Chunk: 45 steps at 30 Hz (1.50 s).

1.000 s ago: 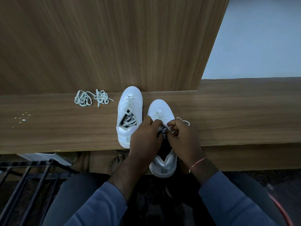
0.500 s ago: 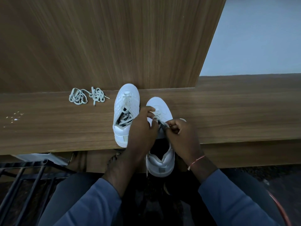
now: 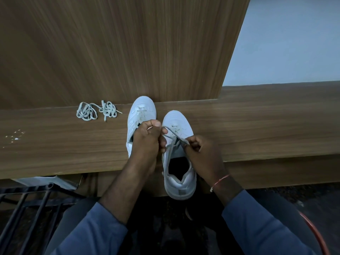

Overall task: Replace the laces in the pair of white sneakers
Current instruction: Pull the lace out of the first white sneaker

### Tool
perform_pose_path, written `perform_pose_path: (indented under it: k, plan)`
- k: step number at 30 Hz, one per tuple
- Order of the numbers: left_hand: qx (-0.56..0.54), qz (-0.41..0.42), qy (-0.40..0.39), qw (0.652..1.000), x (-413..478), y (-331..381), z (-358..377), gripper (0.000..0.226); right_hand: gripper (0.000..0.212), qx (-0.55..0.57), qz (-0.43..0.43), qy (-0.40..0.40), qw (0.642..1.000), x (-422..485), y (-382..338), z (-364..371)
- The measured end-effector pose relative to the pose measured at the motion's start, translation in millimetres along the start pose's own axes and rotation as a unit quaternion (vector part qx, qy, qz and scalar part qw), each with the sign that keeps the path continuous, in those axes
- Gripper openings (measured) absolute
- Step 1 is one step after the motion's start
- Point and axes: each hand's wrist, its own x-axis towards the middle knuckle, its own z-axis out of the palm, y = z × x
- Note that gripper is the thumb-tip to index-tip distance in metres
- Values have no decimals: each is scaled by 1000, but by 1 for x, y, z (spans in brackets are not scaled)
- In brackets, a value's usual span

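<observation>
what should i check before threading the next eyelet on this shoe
1. Lace gripped: ok, left hand and right hand both pinch it.
2. Shoe fully on table: not ok, heel overhangs the edge.
3. Lace tip free: cannot tell, hidden in the hands.
4. Spare laces out of the way: ok, lying apart.
5. Next eyelet visible: cannot tell, too dim.
</observation>
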Motion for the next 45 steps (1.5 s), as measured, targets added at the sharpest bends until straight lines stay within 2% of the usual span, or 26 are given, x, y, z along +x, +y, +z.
perform_pose_path:
  k: [2, 4, 5, 7, 11, 13, 14, 17, 19, 20, 21, 23, 25, 28, 31, 33, 35, 36, 37, 38, 39, 40, 41, 43, 44, 45]
  plan:
    - [189, 91, -34, 977, -4, -1, -3, 23, 8, -11, -10, -2, 1000, 0, -3, 0]
    - [405, 224, -61, 884, -5, -15, -3, 42, 9, -28, -20, -3, 999, -2, -5, 0]
    - [460, 272, -64, 843, -5, -20, -1, 38, 9, -34, -28, -4, 999, -3, -6, 0]
    - [504, 299, -69, 807, -2, -26, 2, 19, 11, -30, -39, -8, 999, -3, -5, 0]
    - [555, 284, -54, 780, 3, -30, 3, 15, 14, -33, -37, -29, 998, -4, -4, 0]
    - [521, 288, -34, 803, 1, -30, 6, 13, 13, -34, -30, -31, 998, -3, -4, 0]
    - [465, 280, -16, 840, -1, -28, 7, 12, 11, -26, -24, -27, 999, -3, -3, -1]
    - [206, 187, 85, 957, -3, -7, 4, 15, 6, 5, -4, -17, 1000, -1, -3, -1]
    - [63, 139, 110, 982, 0, 3, -4, 7, 6, -2, -5, -19, 1000, -1, -4, -1]
    - [73, 163, 110, 978, 1, 4, -8, 8, 7, -8, -9, -20, 1000, -1, -4, -1]
    - [141, 216, 103, 961, 1, 3, -12, 17, 8, -12, -12, -19, 1000, -1, -5, -1]
    - [347, 333, 36, 876, 2, -10, -12, 34, 7, -15, -12, -21, 1000, -1, -5, 0]
    - [477, 364, -35, 800, 0, -23, -2, 27, 6, -13, -13, -24, 1000, 0, -4, 1]
    - [527, 334, -57, 779, -1, -31, 7, 15, 11, -8, -16, -27, 999, -1, -3, 1]
    - [489, 331, -26, 807, -4, -30, 8, 16, 11, 2, -16, -33, 999, -2, -3, 1]
    - [362, 256, 9, 896, -8, -19, 9, 14, 7, 6, -9, -34, 999, -2, -2, 0]
    - [145, 123, 33, 981, -6, -1, 5, 12, 5, 0, -4, -29, 1000, -1, -3, 0]
    - [5, 72, 36, 997, -4, 8, 2, 14, 7, -7, -5, -27, 1000, -1, -3, 0]
    - [-112, 35, 33, 993, -1, 14, -4, 15, 7, -17, -8, -24, 1000, -1, -4, 0]
    - [-155, 22, 23, 987, 0, 17, -9, 15, 7, -26, -11, -23, 999, -1, -5, 0]
    - [-105, 39, 14, 994, 0, 18, -11, 15, 6, -33, -12, -23, 999, -1, -5, 0]
    - [14, 80, 8, 997, -1, 12, -13, 13, 6, -36, -14, -27, 999, -1, -6, 0]
    - [155, 138, -7, 978, -3, 3, -11, 12, 6, -37, -17, -29, 999, -1, -6, 0]
    - [379, 245, -63, 890, -7, -15, -4, 10, 6, -39, -21, -27, 999, -1, -5, 0]
    - [448, 277, -88, 845, -7, -22, 0, 12, 8, -39, -21, -25, 999, -1, -5, 1]
    - [488, 283, -98, 820, -7, -27, 3, 13, 11, -38, -20, -24, 999, -1, -5, 1]
